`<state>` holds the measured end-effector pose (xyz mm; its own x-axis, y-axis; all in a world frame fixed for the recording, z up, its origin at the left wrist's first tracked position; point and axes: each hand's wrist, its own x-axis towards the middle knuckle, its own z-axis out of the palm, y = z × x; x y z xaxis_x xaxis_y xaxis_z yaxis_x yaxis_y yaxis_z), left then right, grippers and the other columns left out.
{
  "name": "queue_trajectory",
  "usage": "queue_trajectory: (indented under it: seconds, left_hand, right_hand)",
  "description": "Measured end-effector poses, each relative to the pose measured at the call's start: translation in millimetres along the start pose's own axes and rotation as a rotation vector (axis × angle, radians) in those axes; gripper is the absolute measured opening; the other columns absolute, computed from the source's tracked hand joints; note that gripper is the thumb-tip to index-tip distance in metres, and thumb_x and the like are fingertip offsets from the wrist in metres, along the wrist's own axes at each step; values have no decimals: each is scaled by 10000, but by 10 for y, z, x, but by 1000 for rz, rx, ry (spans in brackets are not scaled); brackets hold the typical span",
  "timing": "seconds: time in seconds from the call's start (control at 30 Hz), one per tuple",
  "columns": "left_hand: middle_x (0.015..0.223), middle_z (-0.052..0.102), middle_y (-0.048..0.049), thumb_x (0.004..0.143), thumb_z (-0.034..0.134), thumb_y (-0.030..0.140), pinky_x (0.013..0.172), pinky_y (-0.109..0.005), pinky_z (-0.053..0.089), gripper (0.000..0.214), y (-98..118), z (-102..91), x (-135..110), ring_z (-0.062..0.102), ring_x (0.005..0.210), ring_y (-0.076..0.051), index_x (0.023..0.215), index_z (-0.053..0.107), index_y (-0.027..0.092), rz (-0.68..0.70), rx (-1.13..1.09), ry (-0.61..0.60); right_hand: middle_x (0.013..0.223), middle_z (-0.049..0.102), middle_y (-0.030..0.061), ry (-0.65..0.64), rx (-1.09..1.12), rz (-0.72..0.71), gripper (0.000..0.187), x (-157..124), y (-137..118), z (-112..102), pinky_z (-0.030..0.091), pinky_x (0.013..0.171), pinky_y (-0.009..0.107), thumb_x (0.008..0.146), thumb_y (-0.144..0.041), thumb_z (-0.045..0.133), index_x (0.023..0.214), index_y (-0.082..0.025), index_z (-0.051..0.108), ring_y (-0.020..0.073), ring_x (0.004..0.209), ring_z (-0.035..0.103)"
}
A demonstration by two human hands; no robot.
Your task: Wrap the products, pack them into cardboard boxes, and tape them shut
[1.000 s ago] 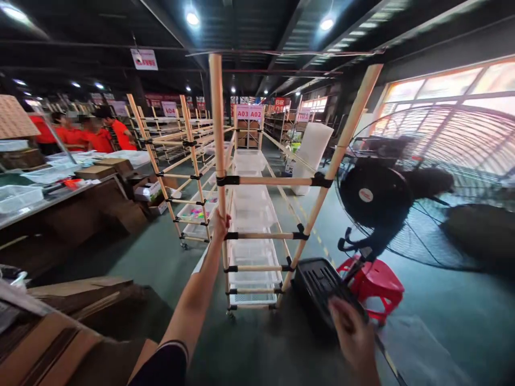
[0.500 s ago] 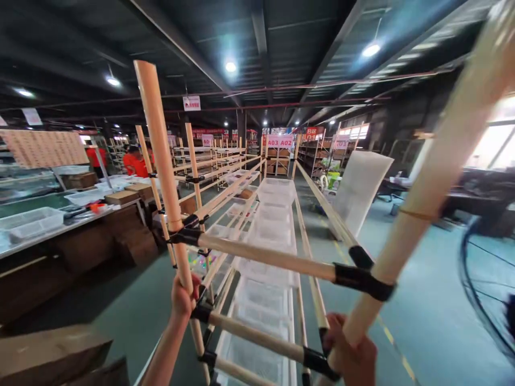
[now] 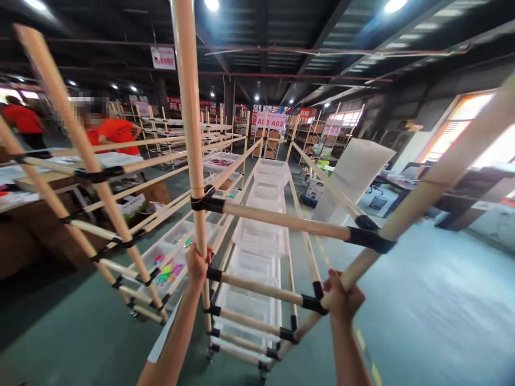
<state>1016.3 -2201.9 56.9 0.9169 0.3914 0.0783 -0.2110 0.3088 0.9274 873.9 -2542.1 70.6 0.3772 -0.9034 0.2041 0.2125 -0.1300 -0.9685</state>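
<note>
A long wheeled rack of cream tubes with black joints stands in front of me, holding white plastic trays (image 3: pixel 257 236) on its shelves. My left hand (image 3: pixel 197 265) grips the rack's left upright post (image 3: pixel 189 123) just below a black joint. My right hand (image 3: pixel 341 300) is closed around the right upright post (image 3: pixel 426 193) near a lower black joint. A cross tube (image 3: pixel 281 220) runs between the two posts above my hands.
A second tube rack (image 3: pixel 120 214) with trays of coloured items stands close on the left. People in orange shirts (image 3: pixel 115 134) work at a table behind it. A white panel (image 3: pixel 354 171) leans on the right. Green floor (image 3: pixel 434 300) lies open to the right.
My right hand went from beside a black crate to gripping the right post. The rack and I have moved forward down the aisle; the fan and red stool have dropped out of view.
</note>
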Motion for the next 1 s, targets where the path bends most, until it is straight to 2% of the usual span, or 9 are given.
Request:
queue_trajectory:
  seconds: [0.17,0.33,0.47,0.63,0.87,0.93,1.0]
  left_hand:
    - [356,436,-13,990,322,433,368,-203,314,567,-494,954,801,409,325,-113,549,573,181,1,18,-3]
    - [342,401,4,1010,308,506,353,-192,278,606,-952,1919,1633,372,305,-100,542,534,196,1,-2,-25]
    - [378,425,10,1012,341,527,357,-194,275,575,-1344,2706,2348,370,322,-96,574,526,203,24,-2,-42]
    - [404,433,1,1019,350,563,381,-219,303,598,-1857,3729,3236,378,356,-103,583,541,200,31,-15,-109]
    - [393,410,0,1025,338,612,395,-243,284,664,-2377,5113,4372,370,359,-108,548,541,197,-29,-32,-149]
    - [398,411,6,1037,327,597,406,-247,284,666,-2537,5504,4706,374,366,-103,555,542,192,-42,-30,-168]
    - [405,406,12,1055,291,569,422,-253,285,670,-2728,5917,5029,373,375,-98,568,543,186,-54,-31,-188]
  right_hand:
    - [452,578,7,-103,-43,-103,594,955,381,807,451,443,283,620,-740,768,696,-161,661,166,424,546]
    - [463,587,18,-141,-55,-107,645,1948,748,1592,458,450,289,625,-803,730,687,-167,648,171,432,556]
    - [458,576,20,-151,-21,-75,573,2791,999,2233,443,431,292,598,-721,754,681,-162,654,165,424,534]
    - [444,554,26,-80,-46,-70,426,3848,1334,3027,405,408,297,576,-579,750,612,-169,637,164,422,503]
    - [468,576,48,-42,-145,-38,343,5212,1745,4115,459,474,340,582,-523,710,576,-193,619,203,459,547]
    - [483,585,59,-23,-190,-33,305,5660,1903,4425,475,503,351,590,-491,705,574,-199,618,223,486,577]
    - [485,580,62,-19,-233,-93,296,6167,2112,4719,479,524,368,627,-493,691,584,-208,619,239,495,586]
